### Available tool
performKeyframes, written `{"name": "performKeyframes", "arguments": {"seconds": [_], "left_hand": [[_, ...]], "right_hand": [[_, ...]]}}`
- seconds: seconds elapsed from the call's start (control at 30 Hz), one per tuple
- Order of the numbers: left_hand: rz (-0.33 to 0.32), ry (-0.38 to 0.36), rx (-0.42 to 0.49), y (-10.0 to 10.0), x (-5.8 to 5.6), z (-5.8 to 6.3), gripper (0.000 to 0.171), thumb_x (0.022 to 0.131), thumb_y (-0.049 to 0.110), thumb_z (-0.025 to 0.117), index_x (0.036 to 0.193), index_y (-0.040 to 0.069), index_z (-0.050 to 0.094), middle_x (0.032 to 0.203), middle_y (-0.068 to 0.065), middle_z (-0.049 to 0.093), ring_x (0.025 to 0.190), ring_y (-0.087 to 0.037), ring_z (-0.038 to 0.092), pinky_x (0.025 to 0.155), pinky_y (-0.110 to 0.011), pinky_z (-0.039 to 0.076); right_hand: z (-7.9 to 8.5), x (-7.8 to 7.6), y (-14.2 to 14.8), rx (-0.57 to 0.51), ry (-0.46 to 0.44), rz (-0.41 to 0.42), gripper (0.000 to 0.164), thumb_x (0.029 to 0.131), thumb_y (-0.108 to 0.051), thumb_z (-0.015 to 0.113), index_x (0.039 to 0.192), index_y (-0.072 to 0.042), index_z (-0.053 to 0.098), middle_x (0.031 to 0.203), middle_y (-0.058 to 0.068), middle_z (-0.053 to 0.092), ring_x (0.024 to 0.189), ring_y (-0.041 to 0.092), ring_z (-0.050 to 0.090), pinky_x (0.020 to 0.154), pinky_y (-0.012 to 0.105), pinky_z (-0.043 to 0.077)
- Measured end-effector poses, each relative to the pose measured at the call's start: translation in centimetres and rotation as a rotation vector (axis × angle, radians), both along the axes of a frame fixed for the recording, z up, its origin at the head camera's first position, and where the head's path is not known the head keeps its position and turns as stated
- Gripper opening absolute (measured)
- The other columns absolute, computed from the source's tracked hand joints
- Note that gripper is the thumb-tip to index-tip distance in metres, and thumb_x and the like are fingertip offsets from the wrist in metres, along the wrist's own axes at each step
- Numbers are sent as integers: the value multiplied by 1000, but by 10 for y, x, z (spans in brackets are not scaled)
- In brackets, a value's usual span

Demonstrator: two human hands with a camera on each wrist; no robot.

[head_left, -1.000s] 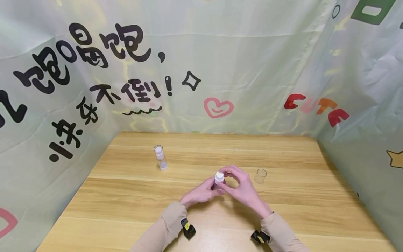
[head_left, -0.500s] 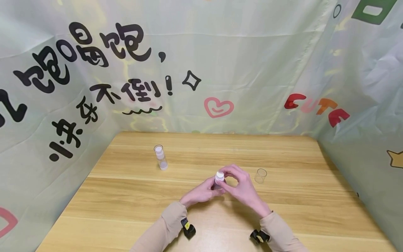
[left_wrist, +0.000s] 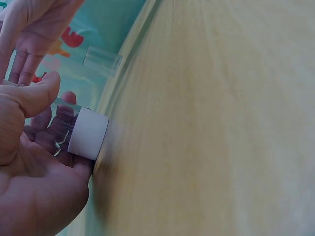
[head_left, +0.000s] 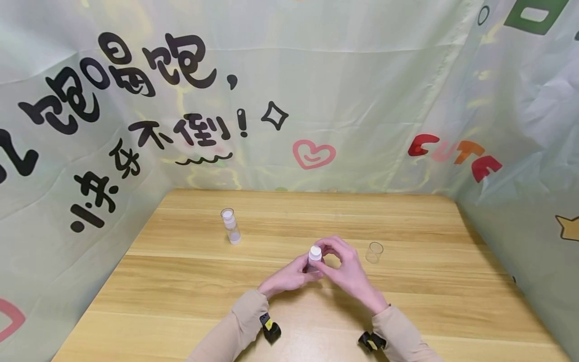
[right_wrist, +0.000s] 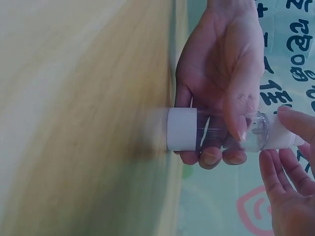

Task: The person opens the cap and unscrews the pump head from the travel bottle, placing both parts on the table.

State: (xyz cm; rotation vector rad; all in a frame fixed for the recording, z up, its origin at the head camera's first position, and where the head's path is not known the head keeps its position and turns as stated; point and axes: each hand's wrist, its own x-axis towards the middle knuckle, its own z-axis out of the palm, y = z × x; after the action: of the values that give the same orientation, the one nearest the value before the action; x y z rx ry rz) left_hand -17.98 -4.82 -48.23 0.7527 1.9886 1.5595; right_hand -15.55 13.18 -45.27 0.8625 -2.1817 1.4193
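A small clear pump bottle [right_wrist: 209, 130] with a white base and white pump top [head_left: 315, 251] is held between both hands near the middle of the table. My left hand [head_left: 289, 275] wraps its fingers and thumb around the clear body, seen closely in the right wrist view. The white base [left_wrist: 88, 133] sits close over the wood in the left wrist view. My right hand [head_left: 346, 264] pinches the white collar [right_wrist: 279, 132] at the top between thumb and fingers. A clear cap [head_left: 374, 253] stands upright on the table to the right of the right hand.
A second bottle [head_left: 231, 229], with a white base and its clear cap on, stands upright at the back left. The wooden table [head_left: 190, 286] is enclosed by printed cloth walls [head_left: 362, 100] at the back and both sides.
Almost nothing differs. Both hands keep their hold on the bottle, and the right wrist has shifted very slightly to the left.
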Motion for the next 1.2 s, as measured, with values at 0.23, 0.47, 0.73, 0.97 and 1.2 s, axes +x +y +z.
{"name": "performKeyframes", "arguments": {"seconds": [0.23,0.47,0.73,0.97,1.2], "left_hand": [[-7,3,4,0,0,0,59,99,11,59,154,9,36,156,-11,45,139,-25,50,118,-34,40],[-2,18,-4,-1,0,1,52,99,8,58,149,5,43,143,-15,56,132,-26,55,116,-38,42],[-12,14,4,-1,-1,0,60,99,11,59,155,7,35,157,-12,44,138,-26,50,118,-36,40],[-3,16,-5,-2,-1,-1,49,100,11,59,146,5,46,138,-15,59,126,-21,57,111,-31,45],[-2,12,-2,-1,-1,-1,58,98,9,60,152,6,38,150,-15,50,135,-25,52,118,-38,40]], "right_hand": [[2,-1,3,-6,-78,52,39,78,6,80,114,-1,66,107,13,69,98,8,65,92,26,59],[2,0,3,-16,-73,74,45,76,8,80,118,0,65,112,16,67,107,7,63,97,24,56],[2,1,-2,-2,-22,-4,40,76,2,83,113,-3,67,103,11,69,94,15,67,87,30,61],[1,-1,3,-37,-77,108,43,78,11,77,119,2,65,112,18,67,110,5,62,99,20,54],[-3,-1,1,-10,-24,27,42,77,4,82,116,-2,66,108,12,68,100,13,66,91,28,59]]}}
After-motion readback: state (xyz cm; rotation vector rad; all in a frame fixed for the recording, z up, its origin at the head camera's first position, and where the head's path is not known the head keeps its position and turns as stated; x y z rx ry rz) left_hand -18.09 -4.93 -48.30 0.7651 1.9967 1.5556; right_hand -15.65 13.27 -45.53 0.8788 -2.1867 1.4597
